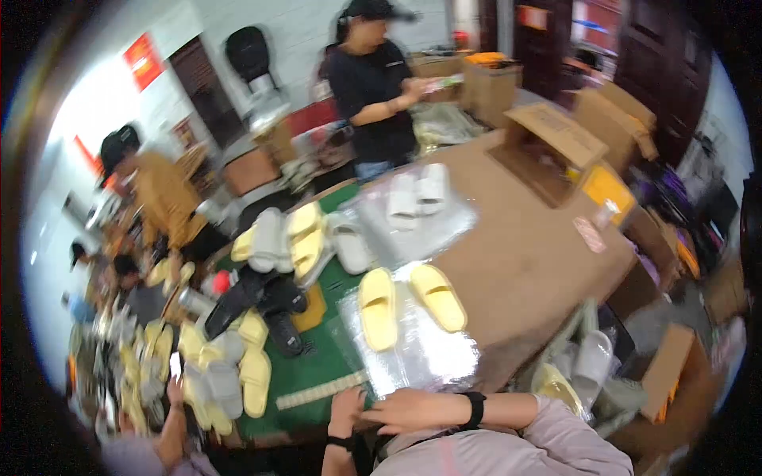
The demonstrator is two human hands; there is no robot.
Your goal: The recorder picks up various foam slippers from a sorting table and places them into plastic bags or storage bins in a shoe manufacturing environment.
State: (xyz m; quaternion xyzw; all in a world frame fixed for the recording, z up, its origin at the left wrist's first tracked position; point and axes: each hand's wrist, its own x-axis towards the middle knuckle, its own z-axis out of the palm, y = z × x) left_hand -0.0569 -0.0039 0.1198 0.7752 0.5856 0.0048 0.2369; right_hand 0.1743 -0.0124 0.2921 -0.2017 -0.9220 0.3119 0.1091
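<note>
Close together at the table's front edge are my left hand (347,411) and my right hand (417,410). My right hand reaches across to the left with its fingers stretched out and nothing visible in them. The fingers of my left hand are blurred, so their grip is unclear; a pale segmented strip (321,390) lies beside them on the green mat (317,365). Just beyond my hands, a yellow slipper (376,311) and a second yellow slipper (439,298) rest on a clear plastic bag (417,349). Farther back, two whitish slippers (417,198) lie on more clear plastic (452,226).
Black slippers (278,309) and grey and yellow slippers (305,238) crowd the table's left half. An open cardboard box (548,155) stands at the back right. Bagged slippers (591,365) are below the right edge. A person in black (369,95) stands across the table; others work at left.
</note>
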